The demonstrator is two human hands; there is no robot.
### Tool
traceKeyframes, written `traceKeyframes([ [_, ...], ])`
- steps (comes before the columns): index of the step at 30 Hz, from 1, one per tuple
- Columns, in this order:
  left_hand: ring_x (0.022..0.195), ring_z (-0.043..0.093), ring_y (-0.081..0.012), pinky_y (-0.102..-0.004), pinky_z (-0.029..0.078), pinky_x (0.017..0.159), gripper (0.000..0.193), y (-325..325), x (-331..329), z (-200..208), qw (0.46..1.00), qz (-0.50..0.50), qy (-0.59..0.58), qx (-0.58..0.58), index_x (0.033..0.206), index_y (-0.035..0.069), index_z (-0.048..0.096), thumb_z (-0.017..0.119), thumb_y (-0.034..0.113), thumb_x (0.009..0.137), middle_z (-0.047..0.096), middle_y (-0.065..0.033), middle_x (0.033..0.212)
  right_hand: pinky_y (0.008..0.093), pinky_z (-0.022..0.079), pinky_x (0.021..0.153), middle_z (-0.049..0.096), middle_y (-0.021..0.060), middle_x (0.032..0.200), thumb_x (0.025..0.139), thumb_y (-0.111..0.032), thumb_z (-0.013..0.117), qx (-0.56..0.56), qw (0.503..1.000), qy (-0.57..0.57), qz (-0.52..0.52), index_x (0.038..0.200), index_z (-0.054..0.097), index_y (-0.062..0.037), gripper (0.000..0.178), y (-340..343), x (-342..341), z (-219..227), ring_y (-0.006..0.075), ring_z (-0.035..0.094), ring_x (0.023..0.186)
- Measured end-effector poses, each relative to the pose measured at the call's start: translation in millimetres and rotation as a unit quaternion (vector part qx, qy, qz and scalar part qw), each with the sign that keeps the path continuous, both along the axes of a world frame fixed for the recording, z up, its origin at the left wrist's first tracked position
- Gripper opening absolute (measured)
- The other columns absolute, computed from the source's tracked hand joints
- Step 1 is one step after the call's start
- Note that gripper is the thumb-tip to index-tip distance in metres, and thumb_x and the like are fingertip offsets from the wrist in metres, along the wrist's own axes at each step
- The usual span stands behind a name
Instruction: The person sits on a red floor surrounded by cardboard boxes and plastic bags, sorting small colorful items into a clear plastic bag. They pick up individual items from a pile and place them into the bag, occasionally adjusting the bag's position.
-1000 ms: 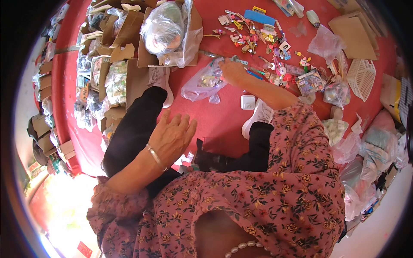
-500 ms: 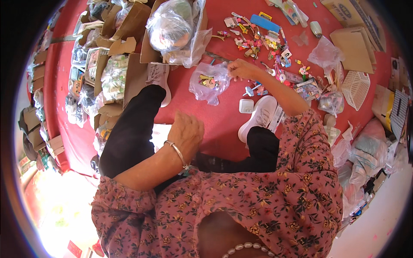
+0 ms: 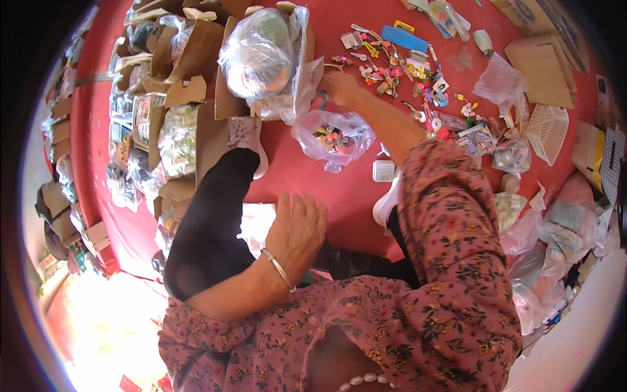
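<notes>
My right hand (image 3: 339, 89) reaches over the red floor beside a cardboard box, just past a clear plastic bag; it is blurred, so its fingers do not show well. A small teal item (image 3: 323, 100) lies by its fingertips. The clear plastic bag (image 3: 356, 132) lies open-mouthed on the floor, with several small colourful pieces (image 3: 332, 138) inside that look like hair clips. My left hand (image 3: 298, 225), with a silver bangle at the wrist, hovers over my lap, fingers apart and loosely bent, holding nothing. Beyond the right forearm spreads a loose pile of colourful hair clips (image 3: 392, 68).
At the left stand cardboard boxes (image 3: 179, 55) of bagged goods, one with a large stuffed clear bag (image 3: 258, 52). A blue case (image 3: 405, 38) lies by the clips. A small white box (image 3: 383, 171) sits near my right shoe. To the right are a white basket (image 3: 547, 134) and more bags.
My right hand has moved left, past the bag's far side. The bag sits wider, with pinkish pieces now showing inside. My left hand's fingers have spread a little. The whole view has shifted slightly.
</notes>
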State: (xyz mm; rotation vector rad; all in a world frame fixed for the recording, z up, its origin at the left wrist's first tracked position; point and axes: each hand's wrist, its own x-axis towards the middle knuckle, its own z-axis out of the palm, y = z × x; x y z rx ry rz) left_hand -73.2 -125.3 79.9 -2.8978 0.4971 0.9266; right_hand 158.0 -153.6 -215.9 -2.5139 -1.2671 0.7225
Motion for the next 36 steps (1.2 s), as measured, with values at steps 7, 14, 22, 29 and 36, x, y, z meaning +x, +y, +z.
traceKeyframes([
  [7, 0.102, 0.047, -0.0262, -0.0428, 0.032, 0.092, 0.04, 5.7, -0.7, -5.7, 0.999, 0.028, 0.022, -0.034, 0.116, 0.004, 0.047, 0.047, 0.012, 0.077, 0.05, -0.0129, 0.11, 0.0401, 0.048, 0.07, 0.056, 0.0116, 0.091, 0.08, -0.016, 0.046, 0.013, 0.991, -0.117, -0.063, 0.092, 0.056, -0.0041, 0.019, 6.3, -65.6, -40.4, 0.0256, 0.057, 0.084],
  [14, 0.1, 0.049, -0.0243, -0.0403, 0.034, 0.09, 0.038, 2.4, -0.4, -2.5, 0.998, 0.028, 0.041, -0.037, 0.113, 0.004, 0.048, 0.048, 0.011, 0.076, 0.051, -0.0131, 0.108, 0.0424, 0.048, 0.068, 0.061, 0.0167, 0.089, 0.079, -0.012, 0.047, 0.008, 0.998, 0.052, 0.026, 0.088, 0.06, -0.006, 0.017, -13.3, -49.4, -15.8, 0.0338, 0.059, 0.082],
  [22, 0.092, 0.051, -0.0209, -0.0363, 0.036, 0.084, 0.037, 2.4, -5.7, -9.5, 1.0, 0.005, 0.019, -0.022, 0.111, 0.003, 0.049, 0.049, 0.012, 0.075, 0.054, -0.0104, 0.098, 0.027, 0.048, 0.05, 0.06, 0.0089, 0.067, 0.075, -0.008, 0.058, 0.213, 0.851, 0.411, -0.247, 0.082, 0.058, -0.0008, 0.01, -42.5, 9.7, 35.0, 0.0165, 0.059, 0.058],
  [29, 0.085, 0.053, -0.024, -0.0386, 0.038, 0.082, 0.028, -3.5, -6.0, -19.8, 0.998, 0.013, -0.001, -0.054, 0.094, 0.003, 0.052, 0.056, 0.02, 0.072, 0.054, -0.0103, 0.083, 0.0312, 0.048, 0.049, 0.059, 0.0102, 0.064, 0.07, -0.008, 0.061, 0.084, 0.966, 0.244, 0.032, 0.077, 0.056, 0.0035, 0.014, -60.5, -58.6, 82.7, 0.0194, 0.059, 0.056],
  [36, 0.088, 0.054, -0.0256, -0.0407, 0.036, 0.085, 0.035, -3.7, -6.9, -26.6, 0.999, 0.003, 0.01, -0.037, 0.109, 0.002, 0.05, 0.05, 0.014, 0.076, 0.056, -0.0129, 0.091, 0.037, 0.05, 0.053, 0.062, 0.0136, 0.076, 0.072, -0.009, 0.051, 0.121, 0.982, -0.101, 0.108, 0.078, 0.059, -0.0029, 0.012, -26.5, -111.3, 70.1, 0.0272, 0.063, 0.067],
])
